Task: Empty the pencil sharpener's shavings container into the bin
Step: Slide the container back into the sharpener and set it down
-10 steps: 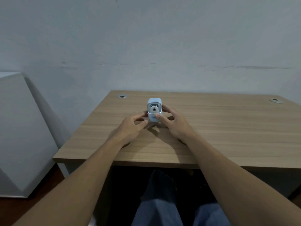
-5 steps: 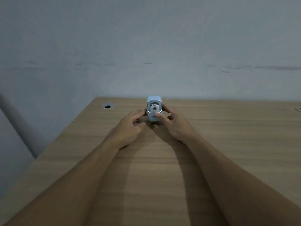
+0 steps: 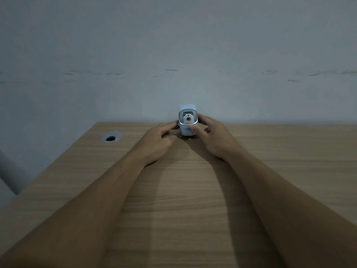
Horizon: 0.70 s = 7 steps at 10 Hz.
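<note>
Gripping the pencil sharpener (image 3: 188, 120) on the table (image 3: 193, 190), left hand (image 3: 154, 144) and right hand (image 3: 214, 138) have fingers clasping its sides; container unopened, nothing emptied, no bin visible.

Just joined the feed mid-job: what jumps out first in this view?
A small light-blue sharpener with a bear face on its front stands upright near the desk's far edge, by the grey wall. Both bare hands frame it: the left hand touches its left side, and the right hand wraps its right side, thumb on the front. A round cable hole sits far left.
</note>
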Tool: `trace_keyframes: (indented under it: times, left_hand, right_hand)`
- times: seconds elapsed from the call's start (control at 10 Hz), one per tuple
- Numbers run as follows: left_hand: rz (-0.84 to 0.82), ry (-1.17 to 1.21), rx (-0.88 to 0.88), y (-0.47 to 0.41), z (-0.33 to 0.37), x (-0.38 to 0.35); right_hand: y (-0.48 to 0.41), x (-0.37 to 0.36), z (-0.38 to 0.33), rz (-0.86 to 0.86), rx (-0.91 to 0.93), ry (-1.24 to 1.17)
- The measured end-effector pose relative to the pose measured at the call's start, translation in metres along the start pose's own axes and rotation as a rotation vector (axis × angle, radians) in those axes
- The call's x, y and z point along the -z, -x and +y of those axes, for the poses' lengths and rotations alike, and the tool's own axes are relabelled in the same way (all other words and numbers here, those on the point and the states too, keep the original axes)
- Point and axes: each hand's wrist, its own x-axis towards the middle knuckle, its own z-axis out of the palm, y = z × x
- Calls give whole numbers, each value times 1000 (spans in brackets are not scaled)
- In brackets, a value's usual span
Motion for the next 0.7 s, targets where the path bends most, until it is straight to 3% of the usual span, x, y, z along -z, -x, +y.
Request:
trace_keyframes:
  times: [0.4,0.7]
  left_hand:
    - [28,-28,45,-19,-13,-3]
    - [84,-327,74,3,-19,-8]
  right_hand:
    - [-10,-6,0,-9,-34,51]
    - [23,-3,-14,35,-161,120]
